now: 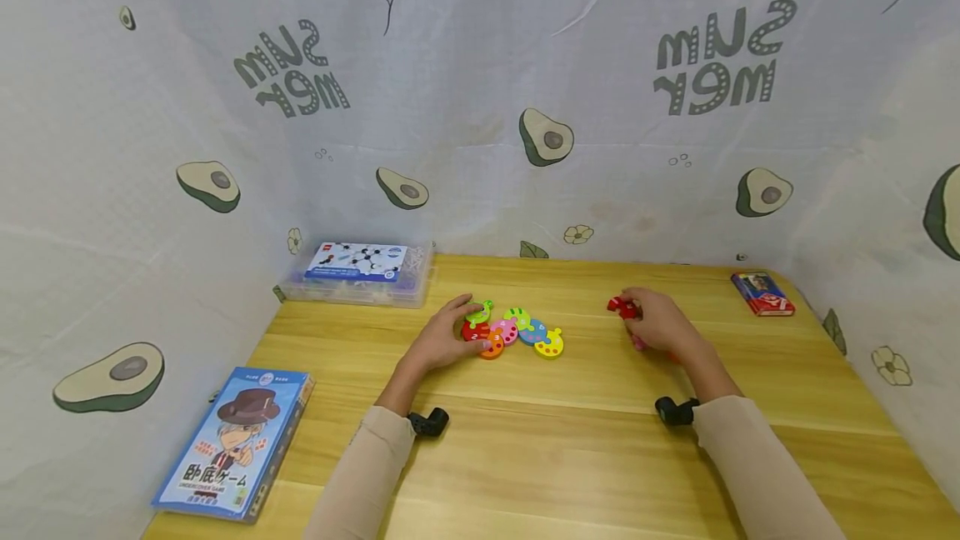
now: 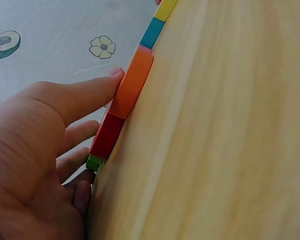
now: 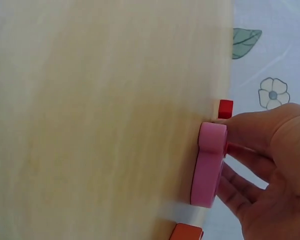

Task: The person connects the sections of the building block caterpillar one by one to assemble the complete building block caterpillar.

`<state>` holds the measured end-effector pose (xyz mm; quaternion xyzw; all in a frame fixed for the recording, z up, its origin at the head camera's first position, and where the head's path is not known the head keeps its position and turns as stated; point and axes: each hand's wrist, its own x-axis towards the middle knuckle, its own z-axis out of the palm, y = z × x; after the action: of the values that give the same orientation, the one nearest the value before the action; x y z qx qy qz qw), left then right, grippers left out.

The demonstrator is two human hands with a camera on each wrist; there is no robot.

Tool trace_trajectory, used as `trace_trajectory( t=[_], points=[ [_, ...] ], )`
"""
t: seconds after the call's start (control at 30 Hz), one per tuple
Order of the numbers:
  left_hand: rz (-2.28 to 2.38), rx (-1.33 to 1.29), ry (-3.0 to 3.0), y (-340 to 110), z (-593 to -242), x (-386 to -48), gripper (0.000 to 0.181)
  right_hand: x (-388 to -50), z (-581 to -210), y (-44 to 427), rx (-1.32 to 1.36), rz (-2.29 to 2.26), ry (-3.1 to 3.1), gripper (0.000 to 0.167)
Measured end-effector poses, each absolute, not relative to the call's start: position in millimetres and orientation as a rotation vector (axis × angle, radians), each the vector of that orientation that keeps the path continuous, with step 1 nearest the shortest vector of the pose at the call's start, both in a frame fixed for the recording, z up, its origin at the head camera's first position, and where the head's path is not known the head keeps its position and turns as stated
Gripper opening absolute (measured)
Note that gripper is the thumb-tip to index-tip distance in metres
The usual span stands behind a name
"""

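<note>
Several joined caterpillar puzzle pieces lie flat on the table in the head view: a green face piece (image 1: 480, 312), then red, orange (image 1: 492, 347), pink (image 1: 504, 331), light green (image 1: 517, 319), blue (image 1: 533, 332) and yellow (image 1: 550, 344). Spread over their left end is my left hand (image 1: 438, 338). Its thumb touches the orange piece (image 2: 134, 85), and its other fingers lie by the red piece (image 2: 108, 136) and green piece. Further right, my right hand (image 1: 662, 322) pinches a red puzzle piece (image 1: 622, 307). A pink piece (image 3: 208, 165) stands nearer the right wrist camera, partly covering the fingers.
An orange-red piece (image 3: 186, 232) lies near the right wrist. A clear plastic case (image 1: 408, 290) is at the back left, a blue game box (image 1: 238, 440) at the front left, and a small red card box (image 1: 762, 294) at the back right. Patterned cloth (image 1: 480, 190) encloses the table (image 1: 540, 457).
</note>
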<state>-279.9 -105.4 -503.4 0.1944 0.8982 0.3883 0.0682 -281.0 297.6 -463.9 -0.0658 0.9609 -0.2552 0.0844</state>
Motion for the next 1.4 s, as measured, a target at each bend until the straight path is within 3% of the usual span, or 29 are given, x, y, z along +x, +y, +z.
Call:
trace_trajectory(
  t=[0.3, 0.83, 1.4],
  points=[
    [1.129, 0.6, 2.727, -104, -502, -279, 0.082, -282, -464, 299, -0.229, -0.725, 2.894, 0.046],
    [1.136, 0.602, 2.72, -103, -502, -278, 0.083, -271, -459, 298, -0.321, -0.787, 2.915, 0.044],
    [1.148, 0.575, 2.704, -103, -501, -277, 0.082, -252, -452, 262, -0.4, -0.914, 2.949, 0.042]
  ],
)
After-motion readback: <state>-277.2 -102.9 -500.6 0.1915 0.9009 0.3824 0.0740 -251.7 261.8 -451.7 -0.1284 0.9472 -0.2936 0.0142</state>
